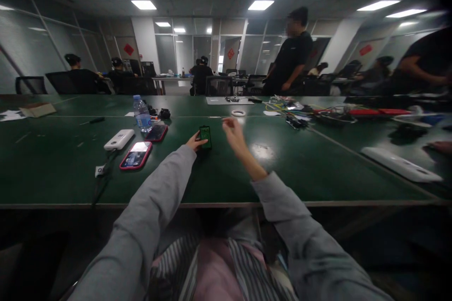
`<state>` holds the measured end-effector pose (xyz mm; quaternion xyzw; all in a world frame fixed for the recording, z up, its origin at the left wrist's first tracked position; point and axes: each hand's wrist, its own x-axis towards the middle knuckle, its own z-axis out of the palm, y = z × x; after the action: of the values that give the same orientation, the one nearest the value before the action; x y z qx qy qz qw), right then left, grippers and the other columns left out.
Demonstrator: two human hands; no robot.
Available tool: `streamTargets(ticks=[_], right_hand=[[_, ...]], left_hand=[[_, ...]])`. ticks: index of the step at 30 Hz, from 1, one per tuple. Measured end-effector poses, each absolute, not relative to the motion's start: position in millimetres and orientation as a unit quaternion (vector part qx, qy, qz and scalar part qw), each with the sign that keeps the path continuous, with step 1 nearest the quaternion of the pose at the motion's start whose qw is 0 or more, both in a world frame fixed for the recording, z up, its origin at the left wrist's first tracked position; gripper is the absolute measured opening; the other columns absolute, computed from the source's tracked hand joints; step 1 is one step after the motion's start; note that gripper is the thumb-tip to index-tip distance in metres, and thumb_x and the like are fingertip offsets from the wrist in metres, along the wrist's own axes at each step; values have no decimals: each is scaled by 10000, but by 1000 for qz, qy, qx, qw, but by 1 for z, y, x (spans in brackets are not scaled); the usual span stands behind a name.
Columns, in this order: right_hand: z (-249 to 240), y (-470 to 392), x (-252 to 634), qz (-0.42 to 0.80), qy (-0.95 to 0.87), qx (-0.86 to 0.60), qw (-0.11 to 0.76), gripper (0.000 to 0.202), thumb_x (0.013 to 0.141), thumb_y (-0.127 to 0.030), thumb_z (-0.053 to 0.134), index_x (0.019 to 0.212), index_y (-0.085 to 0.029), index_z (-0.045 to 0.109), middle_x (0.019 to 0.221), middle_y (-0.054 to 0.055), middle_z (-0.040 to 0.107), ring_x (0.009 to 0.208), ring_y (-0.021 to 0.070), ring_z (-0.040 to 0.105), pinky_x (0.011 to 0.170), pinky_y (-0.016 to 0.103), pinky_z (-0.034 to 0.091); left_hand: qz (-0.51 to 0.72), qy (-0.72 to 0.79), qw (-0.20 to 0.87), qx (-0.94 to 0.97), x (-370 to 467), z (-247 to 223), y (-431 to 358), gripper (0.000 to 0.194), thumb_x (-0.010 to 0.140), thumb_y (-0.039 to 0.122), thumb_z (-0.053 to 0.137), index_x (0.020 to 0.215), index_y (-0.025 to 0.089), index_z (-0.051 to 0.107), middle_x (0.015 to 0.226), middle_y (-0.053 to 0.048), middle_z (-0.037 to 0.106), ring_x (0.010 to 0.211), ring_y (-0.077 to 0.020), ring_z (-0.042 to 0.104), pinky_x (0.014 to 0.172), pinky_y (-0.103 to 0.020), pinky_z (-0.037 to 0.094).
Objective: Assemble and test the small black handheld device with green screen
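Note:
A small green circuit board (205, 137) with a dark frame stands nearly upright just above the green table. My left hand (195, 141) grips it by its left side, with the thumb across its face. To the right of the board, my right hand (233, 132) is raised and apart from it. Its fingers are bent together as in a pinch, slightly blurred. Whatever lies between those fingertips is too small to make out. Behind my right hand lies a white ring (238, 113), like a roll of tape.
On the left are two phones (136, 155), a white power bank (119, 139) with a cable, and a water bottle (141, 114). Tangled wires (291, 108) lie at the back right. A long white object (400, 164) rests further right. Several people sit or stand beyond the table.

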<state>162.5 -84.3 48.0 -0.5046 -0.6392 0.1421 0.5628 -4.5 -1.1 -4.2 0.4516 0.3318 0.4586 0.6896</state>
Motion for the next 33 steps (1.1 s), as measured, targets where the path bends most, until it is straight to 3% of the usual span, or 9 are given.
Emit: streamTargets(ticks=[4, 6, 11, 19, 28, 33], right_hand=[[11, -63, 137, 252, -630, -522, 517, 600, 789, -417, 623, 1274, -117, 440, 1213, 152, 494, 1091, 211, 498, 1010, 396, 381], [-3, -56, 125, 318, -623, -497, 513, 662, 787, -448, 614, 1331, -156, 375, 1258, 131, 476, 1138, 209, 479, 1038, 391, 355], [-13, -44, 124, 421, -571, -463, 532, 529, 849, -466, 491, 1312, -226, 401, 1175, 64, 558, 1079, 173, 531, 1006, 364, 390], [-19, -36, 132, 471, -507, -454, 561, 454, 787, -391, 556, 1201, -215, 506, 1108, 61, 612, 965, 168, 593, 879, 336, 480], [-27, -27, 135, 459, -505, -444, 581, 415, 770, -368, 578, 1146, -193, 559, 1065, 49, 634, 987, 156, 587, 924, 320, 456], [-25, -29, 135, 467, -498, -449, 576, 418, 742, -312, 580, 1144, -197, 568, 1023, 34, 642, 921, 141, 594, 881, 301, 466]], left_hand=[[462, 304, 690, 468, -3, -8, 3, 797, 614, 90, 776, 1330, 205, 448, 970, -79, 679, 920, -220, 659, 916, -409, 480], [467, 301, 688, 466, -4, -9, 3, 762, 629, 91, 764, 1318, 204, 459, 932, -69, 682, 894, -210, 663, 913, -397, 478], [480, 303, 689, 449, -5, -8, 2, 755, 631, 92, 759, 1314, 200, 455, 947, -78, 680, 896, -224, 661, 904, -421, 479], [468, 316, 696, 443, -5, -1, -4, 800, 592, 33, 746, 1319, 180, 446, 931, -67, 677, 866, -207, 657, 910, -416, 470], [473, 333, 701, 417, -3, 1, -3, 736, 599, 15, 675, 1287, 187, 480, 796, -17, 662, 665, -148, 631, 719, -311, 513], [482, 332, 699, 410, -1, 4, -6, 703, 590, 34, 681, 1252, 197, 511, 829, -29, 664, 683, -149, 626, 720, -302, 504]])
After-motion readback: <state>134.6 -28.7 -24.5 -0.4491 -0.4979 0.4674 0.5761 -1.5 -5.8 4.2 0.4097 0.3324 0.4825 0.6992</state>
